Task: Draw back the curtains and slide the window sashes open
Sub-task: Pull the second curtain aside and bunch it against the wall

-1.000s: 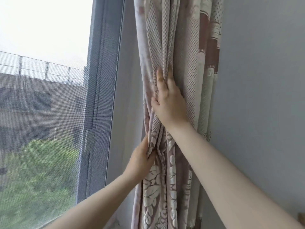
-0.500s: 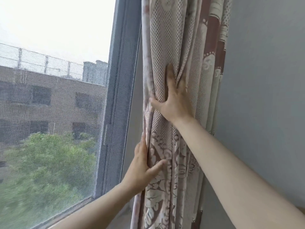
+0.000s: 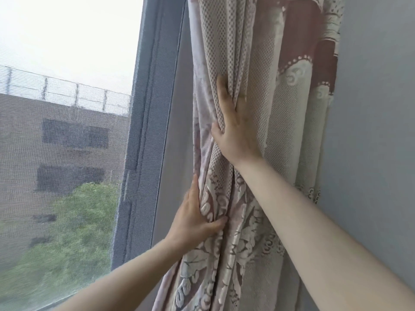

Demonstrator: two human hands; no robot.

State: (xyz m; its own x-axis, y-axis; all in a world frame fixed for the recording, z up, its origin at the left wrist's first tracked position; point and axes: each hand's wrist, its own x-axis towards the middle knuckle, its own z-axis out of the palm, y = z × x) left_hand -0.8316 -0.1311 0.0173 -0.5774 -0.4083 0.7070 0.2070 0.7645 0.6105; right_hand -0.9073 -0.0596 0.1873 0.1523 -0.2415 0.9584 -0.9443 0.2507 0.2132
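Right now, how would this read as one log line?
step: bunching patterned pink-and-cream curtain beside wall | left hand: pressing curtain edge | right hand: pressing folds | grey window frame: uncovered

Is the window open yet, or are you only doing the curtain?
Curtain mostly done: the curtain is bunched against the wall, off the window. In hand: the right hand and left hand press its folds. Left: sliding the sashes; only a mesh screen and grey frame show.
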